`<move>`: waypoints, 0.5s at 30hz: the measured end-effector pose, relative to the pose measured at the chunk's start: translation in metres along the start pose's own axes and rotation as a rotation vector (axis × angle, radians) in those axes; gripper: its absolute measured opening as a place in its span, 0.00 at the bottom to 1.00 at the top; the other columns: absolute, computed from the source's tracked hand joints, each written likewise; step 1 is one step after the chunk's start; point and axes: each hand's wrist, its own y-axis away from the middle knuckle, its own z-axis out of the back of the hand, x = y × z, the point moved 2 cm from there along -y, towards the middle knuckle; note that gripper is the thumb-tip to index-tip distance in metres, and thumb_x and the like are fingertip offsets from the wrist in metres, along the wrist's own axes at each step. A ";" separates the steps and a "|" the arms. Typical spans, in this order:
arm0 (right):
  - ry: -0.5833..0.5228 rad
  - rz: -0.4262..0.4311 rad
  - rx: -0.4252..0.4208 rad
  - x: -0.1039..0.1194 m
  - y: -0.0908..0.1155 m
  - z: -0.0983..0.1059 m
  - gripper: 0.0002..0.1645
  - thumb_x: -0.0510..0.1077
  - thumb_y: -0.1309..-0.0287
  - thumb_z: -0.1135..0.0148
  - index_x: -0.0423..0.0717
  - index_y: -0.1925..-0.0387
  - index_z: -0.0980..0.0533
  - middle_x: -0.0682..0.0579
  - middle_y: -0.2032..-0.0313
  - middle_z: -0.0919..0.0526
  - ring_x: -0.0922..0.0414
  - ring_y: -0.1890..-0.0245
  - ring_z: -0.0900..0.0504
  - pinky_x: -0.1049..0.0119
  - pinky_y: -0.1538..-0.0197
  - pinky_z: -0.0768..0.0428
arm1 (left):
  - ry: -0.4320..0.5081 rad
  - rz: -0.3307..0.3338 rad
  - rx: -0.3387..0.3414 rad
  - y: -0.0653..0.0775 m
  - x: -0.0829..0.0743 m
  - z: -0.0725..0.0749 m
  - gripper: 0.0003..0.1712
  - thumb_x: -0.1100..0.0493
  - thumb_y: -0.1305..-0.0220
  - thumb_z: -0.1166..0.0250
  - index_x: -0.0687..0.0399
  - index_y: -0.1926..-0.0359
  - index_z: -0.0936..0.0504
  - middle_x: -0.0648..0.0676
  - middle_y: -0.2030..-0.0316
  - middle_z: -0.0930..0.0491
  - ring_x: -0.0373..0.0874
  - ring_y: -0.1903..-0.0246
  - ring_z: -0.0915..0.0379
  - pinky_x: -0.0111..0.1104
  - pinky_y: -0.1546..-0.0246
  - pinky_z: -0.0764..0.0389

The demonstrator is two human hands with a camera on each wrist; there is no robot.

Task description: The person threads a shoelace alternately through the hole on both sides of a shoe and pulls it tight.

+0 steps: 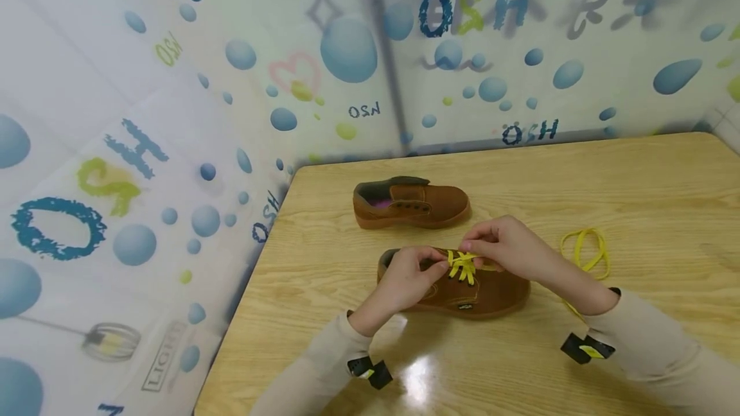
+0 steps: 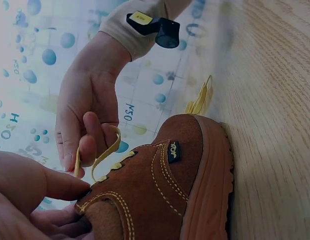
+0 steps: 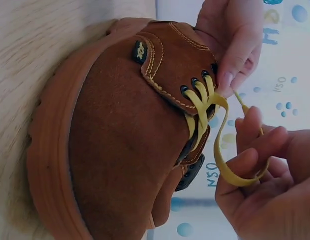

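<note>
A brown suede shoe [image 1: 497, 294] with yellow stitching lies on the table, toe to the right. Its yellow shoelace [image 1: 462, 268] runs through several dark eyelets. At the upper eyelets, my left hand [image 1: 407, 275] pinches the lace between thumb and fingers, close against the shoe's edge. Over the lacing, my right hand [image 1: 511, 249] holds a length of the same lace in its fingertips; the right wrist view shows this lace [image 3: 222, 150] looping from the eyelets to those fingers. A short stretch of lace spans the two hands. The left fingers behind the shoe's edge are partly hidden.
Behind stands a second brown shoe [image 1: 445, 207] with bare eyelets, toe also to the right. Loose yellow lace [image 1: 604, 255] lies coiled right of the right hand on the wooden table [image 1: 324, 352]. Printed curtains [image 1: 485, 95] border the table's back and left.
</note>
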 end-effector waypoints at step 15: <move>0.128 -0.003 -0.059 -0.002 0.004 -0.001 0.08 0.47 0.43 0.37 0.49 0.63 0.16 0.52 0.71 0.15 0.62 0.83 0.30 0.67 0.78 0.28 | 0.004 -0.018 -0.018 0.002 0.001 0.000 0.11 0.55 0.34 0.42 0.54 0.58 0.16 0.52 0.60 0.14 0.33 0.78 0.31 0.23 0.73 0.28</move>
